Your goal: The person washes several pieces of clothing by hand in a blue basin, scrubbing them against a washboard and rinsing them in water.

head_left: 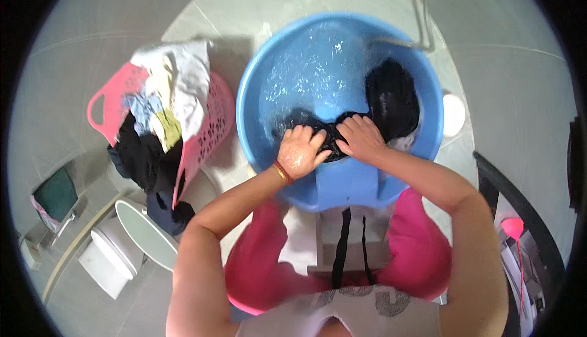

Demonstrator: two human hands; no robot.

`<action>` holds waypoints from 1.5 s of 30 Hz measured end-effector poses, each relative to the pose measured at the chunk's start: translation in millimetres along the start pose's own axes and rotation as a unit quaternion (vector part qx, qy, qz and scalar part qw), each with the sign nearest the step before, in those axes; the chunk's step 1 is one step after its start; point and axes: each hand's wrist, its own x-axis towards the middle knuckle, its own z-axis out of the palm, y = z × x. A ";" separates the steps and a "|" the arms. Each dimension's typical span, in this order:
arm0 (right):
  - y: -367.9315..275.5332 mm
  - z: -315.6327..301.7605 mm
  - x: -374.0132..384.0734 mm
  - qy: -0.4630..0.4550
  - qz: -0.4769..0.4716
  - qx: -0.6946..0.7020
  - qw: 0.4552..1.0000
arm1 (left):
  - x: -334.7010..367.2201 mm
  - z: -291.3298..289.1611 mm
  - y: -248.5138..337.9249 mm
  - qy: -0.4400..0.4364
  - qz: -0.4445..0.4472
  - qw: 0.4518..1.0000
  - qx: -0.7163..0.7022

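A wet black garment (pixel 391 102) lies in a round blue tub (pixel 243 102) that holds water. Its larger bulk bulges up at the tub's right side, and a twisted stretch runs to my hands near the front edge. With fingers curled over that stretch, my left hand (pixel 298 152) is wet and closed on the cloth. Close beside it, my right hand (pixel 361 138) also grips the black cloth. Both hands are just above the ridged blue slope (pixel 347 184) at the tub's near side. The undersides of my fingers are hidden.
To the left stands a pink basket (pixel 214 117) heaped with white, blue, yellow-green and dark clothes. A thin hose (pixel 423 28) reaches over the tub's far right rim. A white round object (pixel 453 115) sits right of the tub. A white toilet (pixel 113 254) is at lower left.
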 end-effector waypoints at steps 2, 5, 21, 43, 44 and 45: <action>-9.0 7.6 -5.5 -0.083 -0.006 0.018 0.996 | -6.2 13.7 6.8 -0.067 0.012 0.998 0.010; 21.9 18.2 52.8 -0.073 0.102 0.058 0.990 | 49.4 33.5 -11.7 0.005 -0.133 0.988 0.073; 33.6 -34.6 79.1 0.132 -0.062 -0.019 0.989 | 22.4 19.7 -81.5 0.043 -0.354 0.934 -0.040; 60.8 -47.3 129.1 -0.137 0.175 0.047 0.974 | 69.6 35.7 -106.1 -0.009 -0.322 0.903 -0.283; 65.3 -52.6 117.0 -0.145 0.161 0.079 0.973 | 63.2 28.0 -105.4 -0.041 -0.316 0.858 -0.403; 82.0 -55.7 96.7 -0.177 0.143 0.099 0.969 | 69.2 13.4 -91.4 -0.106 -0.285 0.847 -0.436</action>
